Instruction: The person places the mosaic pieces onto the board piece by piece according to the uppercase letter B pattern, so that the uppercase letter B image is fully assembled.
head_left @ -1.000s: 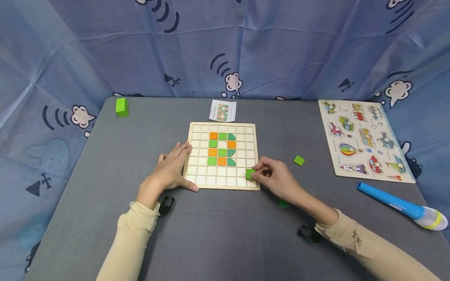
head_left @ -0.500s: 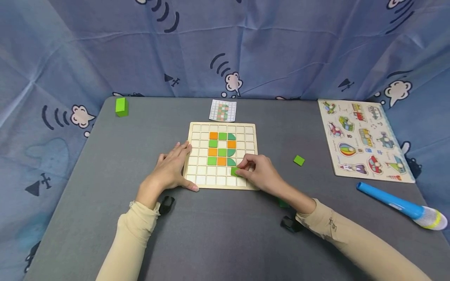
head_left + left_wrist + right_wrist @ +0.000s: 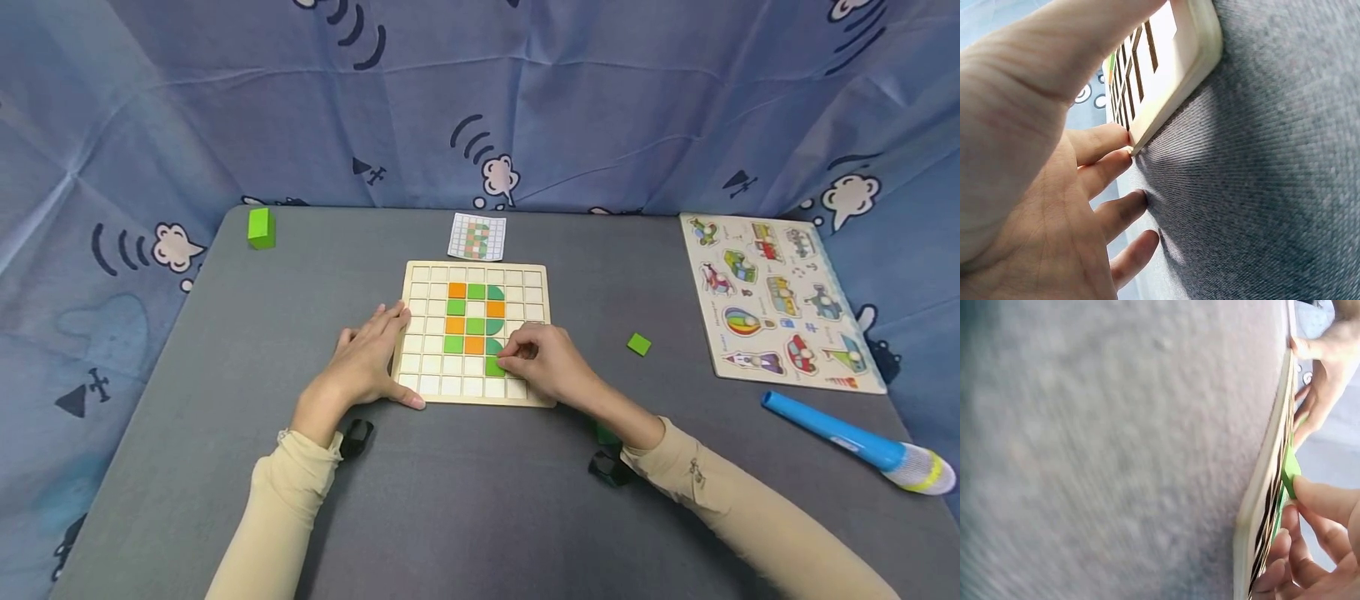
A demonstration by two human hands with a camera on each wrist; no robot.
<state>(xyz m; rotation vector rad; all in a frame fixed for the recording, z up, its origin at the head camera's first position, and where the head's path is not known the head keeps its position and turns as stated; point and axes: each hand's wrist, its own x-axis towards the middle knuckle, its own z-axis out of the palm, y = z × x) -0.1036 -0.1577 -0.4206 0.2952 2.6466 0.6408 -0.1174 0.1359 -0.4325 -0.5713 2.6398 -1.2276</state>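
Observation:
A wooden grid board [image 3: 420,385] lies on the table, with orange, green and half-round teal tiles set in its middle cells. My right hand [image 3: 551,364] pinches a green tile [image 3: 494,367] at the cell just below the lowest teal piece; in the right wrist view that tile [image 3: 1290,470] stands tilted between thumb and fingers. Along the board's left edge rests my left hand [image 3: 362,360], thumb at the near corner and fingers extended. The left wrist view has the fingertips of this hand [image 3: 1100,187] against the board's edge and the cloth.
Behind the board lies a small pattern card [image 3: 477,237]. One loose green tile [image 3: 639,344] is to the right, another [image 3: 606,434] partly under my right wrist. Farther right are a picture puzzle board [image 3: 780,300] and a blue microphone [image 3: 855,437]; a green block [image 3: 261,229] stands back left.
My right hand has carried the green tile leftward over the board, from near its right edge to the column of teal pieces. My left hand has stayed in place.

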